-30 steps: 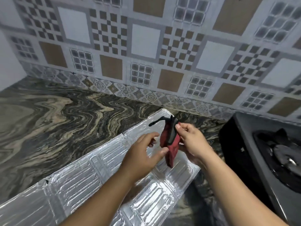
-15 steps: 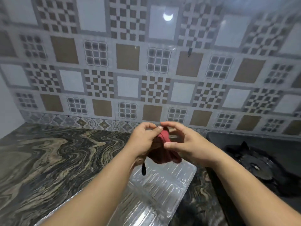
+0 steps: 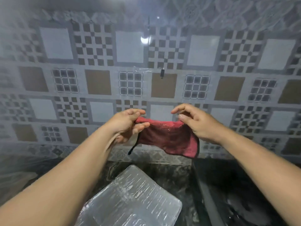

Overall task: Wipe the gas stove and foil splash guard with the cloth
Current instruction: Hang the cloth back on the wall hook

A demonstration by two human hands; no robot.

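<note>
A red cloth (image 3: 169, 137) with a black hanging loop is stretched open in the air in front of the tiled wall. My left hand (image 3: 127, 124) pinches its left top corner and my right hand (image 3: 197, 123) pinches its right top corner. Below my hands the silver foil splash guard (image 3: 133, 198) lies flat on the dark marbled counter. The black gas stove (image 3: 231, 198) shows only as a blurred dark edge at the lower right.
The patterned tiled wall (image 3: 97, 84) fills the upper view, with a small dark hook (image 3: 162, 73) stuck on it above my hands. The marbled counter (image 3: 19, 175) runs off to the left.
My hands rose with the cloth from just above the foil and pulled apart, spreading the bunched cloth open. The view tilted up toward the wall.
</note>
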